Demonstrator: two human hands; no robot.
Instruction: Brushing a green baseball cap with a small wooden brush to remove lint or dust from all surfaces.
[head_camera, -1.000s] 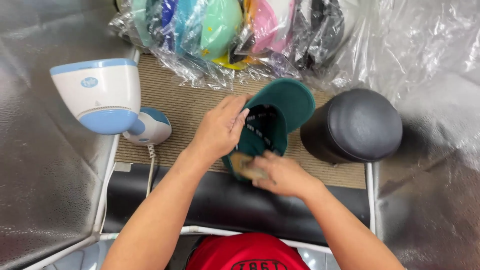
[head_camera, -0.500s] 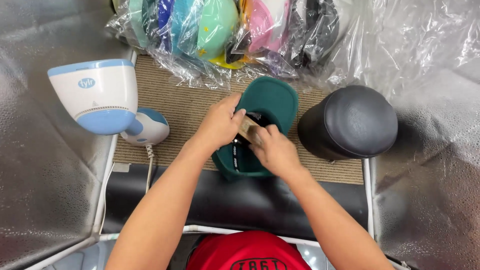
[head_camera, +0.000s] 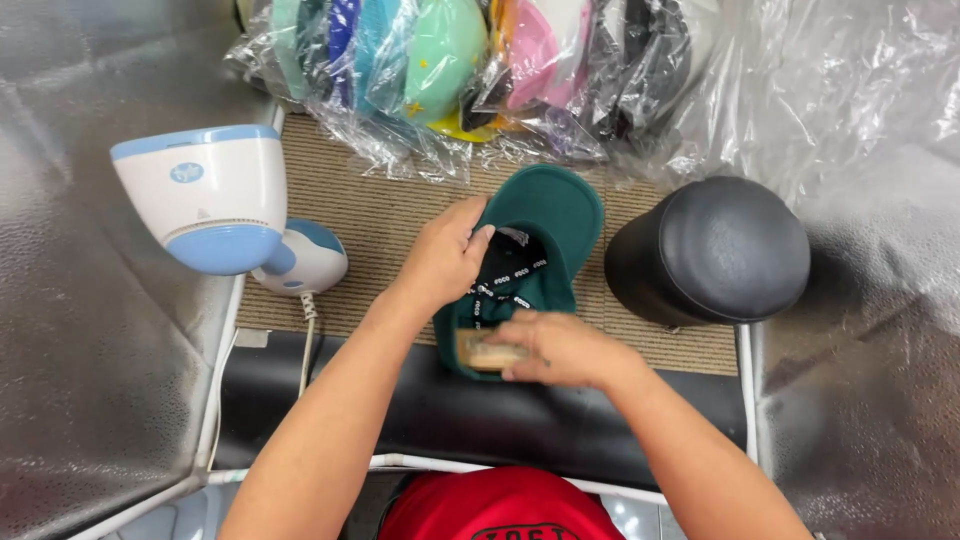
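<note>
A dark green cap (head_camera: 540, 215) lies upside down on the ribbed tan mat (head_camera: 380, 225), its brim pointing away from me and black seam tape showing inside. My left hand (head_camera: 445, 255) grips the cap's left edge with the fingers curled over the rim. My right hand (head_camera: 565, 350) holds a small wooden-backed brush (head_camera: 490, 352) against the near edge of the cap.
A white and blue garment steamer (head_camera: 205, 200) stands at the left, its cord running toward me. A round black hat form (head_camera: 715, 250) sits at the right. A plastic bag of coloured caps (head_camera: 450, 60) lies behind. A black padded strip (head_camera: 330, 400) runs along the near side.
My right hand has drawn the brush from inside the cap's crown back toward me to the near rim. The cap has shifted slightly. My left hand keeps its hold.
</note>
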